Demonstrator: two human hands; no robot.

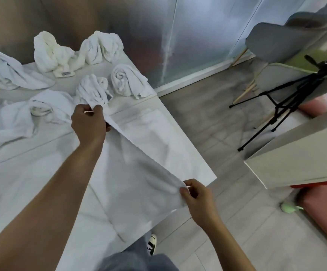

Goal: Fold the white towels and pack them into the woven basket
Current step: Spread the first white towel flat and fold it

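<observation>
Two hands pinch one white towel (pixel 139 184) taut over the tabletop (pixel 178 137), left hand (pixel 89 124) fingers nipping the far corner, right hand (pixel 197 200) the near one, and either light pinch could slip, dropping that edge crooked.

You have the towel (pixel 131 184) spread on the table (pixel 188 153) at frame centre, crumpled towels (pixel 57 53) piled upper left (behind it), tripod (pixel 287 102) at right.
</observation>
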